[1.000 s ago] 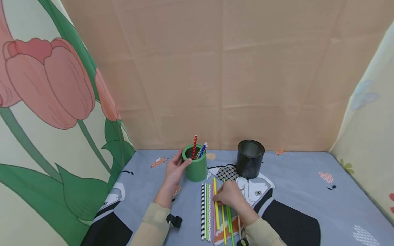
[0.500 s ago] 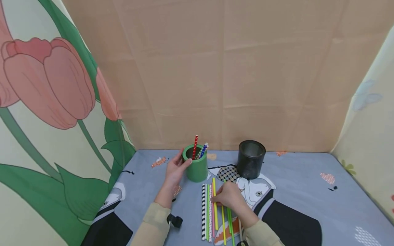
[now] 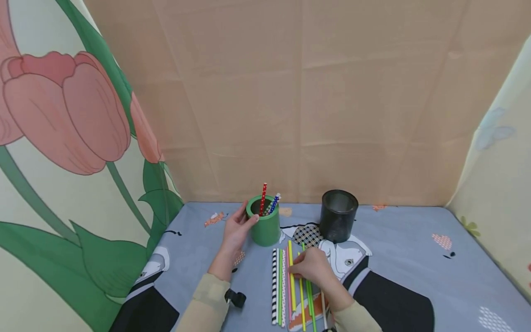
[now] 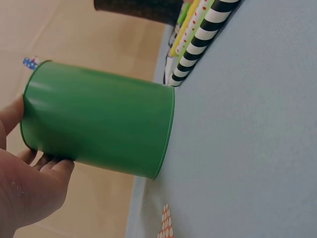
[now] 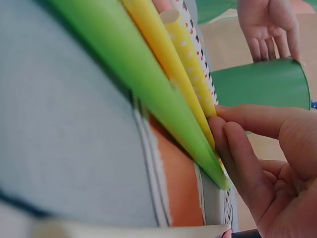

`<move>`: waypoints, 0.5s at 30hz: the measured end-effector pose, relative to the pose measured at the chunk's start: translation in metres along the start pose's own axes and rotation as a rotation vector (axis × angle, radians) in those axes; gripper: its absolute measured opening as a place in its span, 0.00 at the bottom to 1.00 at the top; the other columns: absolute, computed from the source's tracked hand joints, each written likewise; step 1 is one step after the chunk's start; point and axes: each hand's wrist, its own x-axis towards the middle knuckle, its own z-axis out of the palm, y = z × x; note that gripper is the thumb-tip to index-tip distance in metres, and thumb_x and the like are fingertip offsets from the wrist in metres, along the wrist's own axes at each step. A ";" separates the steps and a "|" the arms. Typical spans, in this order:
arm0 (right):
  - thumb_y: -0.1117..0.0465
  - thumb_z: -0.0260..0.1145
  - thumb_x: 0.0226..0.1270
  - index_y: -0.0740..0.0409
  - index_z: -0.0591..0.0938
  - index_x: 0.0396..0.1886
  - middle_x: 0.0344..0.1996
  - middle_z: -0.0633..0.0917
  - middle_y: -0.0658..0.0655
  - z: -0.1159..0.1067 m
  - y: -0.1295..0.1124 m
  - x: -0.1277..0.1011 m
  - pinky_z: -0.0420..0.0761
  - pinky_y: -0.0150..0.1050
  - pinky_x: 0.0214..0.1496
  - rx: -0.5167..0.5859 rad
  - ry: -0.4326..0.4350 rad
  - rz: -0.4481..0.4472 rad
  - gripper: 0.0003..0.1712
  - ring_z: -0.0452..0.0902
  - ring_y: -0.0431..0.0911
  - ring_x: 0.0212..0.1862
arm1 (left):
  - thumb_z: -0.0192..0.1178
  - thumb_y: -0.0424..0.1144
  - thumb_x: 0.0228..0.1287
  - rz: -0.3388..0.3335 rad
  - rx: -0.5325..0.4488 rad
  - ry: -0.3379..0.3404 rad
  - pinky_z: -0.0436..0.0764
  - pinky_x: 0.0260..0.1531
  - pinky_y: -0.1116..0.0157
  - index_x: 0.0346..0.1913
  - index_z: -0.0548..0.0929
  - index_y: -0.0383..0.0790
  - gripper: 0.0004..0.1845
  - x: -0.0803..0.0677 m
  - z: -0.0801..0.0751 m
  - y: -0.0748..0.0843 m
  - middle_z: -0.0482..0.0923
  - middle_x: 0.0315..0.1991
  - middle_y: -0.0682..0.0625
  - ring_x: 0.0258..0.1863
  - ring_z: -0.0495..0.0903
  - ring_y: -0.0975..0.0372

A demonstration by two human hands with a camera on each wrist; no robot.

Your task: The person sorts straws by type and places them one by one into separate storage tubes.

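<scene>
My left hand (image 3: pixel 236 230) grips the green cup (image 3: pixel 266 230) by its upper left side, thumb on the near side of the rim. The cup stands upright on the cloth, with a red dotted straw (image 3: pixel 263 199) and blue dotted straws (image 3: pixel 273 204) poking out. To its front right, my right hand (image 3: pixel 313 267) pinches a yellow dotted straw (image 5: pixel 190 57) between thumb and fingertip, above the row of straws. Left of it lie a pink straw (image 3: pixel 288 295), a white dotted straw (image 3: pixel 283 299), a green straw (image 3: pixel 280 286) and a black-and-white striped straw (image 3: pixel 274 290).
A black cup (image 3: pixel 338 216) stands behind my right hand, right of the green cup. Another yellow straw (image 3: pixel 302 304) and green straws (image 3: pixel 310 299) lie under and right of that hand. Patterned blue-grey cloth (image 3: pixel 398 249) covers the table; a beige sheet (image 3: pixel 332 115) hangs behind.
My right hand first shifts slightly left, then back right, and the yellow dotted straw's upper end moves a little right with it. My left hand keeps its hold on the green cup.
</scene>
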 end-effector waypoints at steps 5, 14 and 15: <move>0.59 0.84 0.53 0.62 0.91 0.35 0.25 0.86 0.53 0.000 -0.001 -0.002 0.88 0.35 0.29 -0.024 0.020 0.008 0.14 0.85 0.43 0.26 | 0.74 0.33 0.69 -0.001 0.008 -0.005 0.66 0.78 0.53 0.80 0.70 0.43 0.39 0.000 0.000 -0.001 0.62 0.82 0.42 0.80 0.62 0.45; 0.60 0.84 0.50 0.61 0.91 0.33 0.25 0.86 0.53 0.003 -0.006 -0.005 0.87 0.36 0.27 -0.132 0.057 -0.037 0.13 0.83 0.43 0.26 | 0.75 0.35 0.68 -0.003 0.002 -0.002 0.67 0.78 0.54 0.80 0.70 0.43 0.40 0.001 -0.001 -0.001 0.62 0.82 0.42 0.80 0.62 0.45; 0.60 0.85 0.50 0.61 0.91 0.33 0.25 0.86 0.52 0.004 -0.005 -0.005 0.87 0.36 0.27 -0.143 0.059 -0.048 0.14 0.83 0.43 0.26 | 0.75 0.35 0.68 -0.009 0.001 -0.001 0.67 0.78 0.55 0.80 0.70 0.44 0.40 0.001 -0.002 -0.001 0.62 0.82 0.43 0.81 0.62 0.46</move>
